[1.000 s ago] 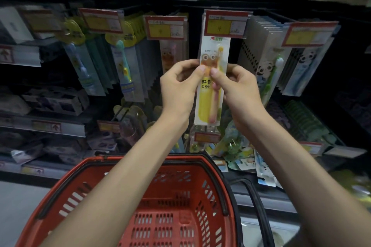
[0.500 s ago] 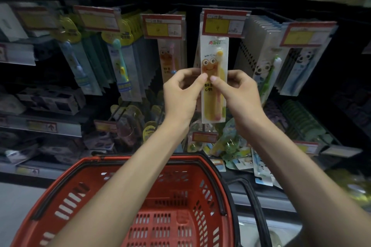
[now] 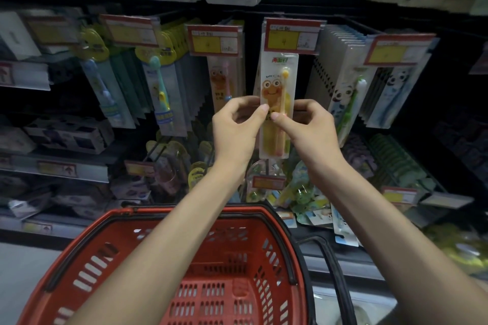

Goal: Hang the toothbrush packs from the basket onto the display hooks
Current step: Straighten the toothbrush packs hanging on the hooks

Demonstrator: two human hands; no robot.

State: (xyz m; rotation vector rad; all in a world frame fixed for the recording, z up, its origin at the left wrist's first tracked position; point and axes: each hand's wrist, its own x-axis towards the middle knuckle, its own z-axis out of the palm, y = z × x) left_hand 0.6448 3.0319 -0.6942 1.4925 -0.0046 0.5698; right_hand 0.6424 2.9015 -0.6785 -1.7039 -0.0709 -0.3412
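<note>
From the head view, a yellow toothbrush pack (image 3: 277,92) is held upright in front of the display, its top edge just beneath a red and yellow price tag (image 3: 291,37). Whether its hang hole is on the hook cannot be told, as the tag hides that part. The pack is pinched at mid-height from both sides: the left hand (image 3: 235,129) has its thumb on the front and its fingers curled behind the left edge, and the right hand (image 3: 309,132) grips the right edge in the same way.

Just left of it a row of orange packs (image 3: 221,79) is hung, and to the right a full row of panda packs (image 3: 343,92).

Below the forearms a red basket (image 3: 113,215) is seen, with a black handle (image 3: 332,266) folded down at its right side. Much of its inside is covered by the arms; in the part that shows, only slotted red walls and floor are made out.
</note>
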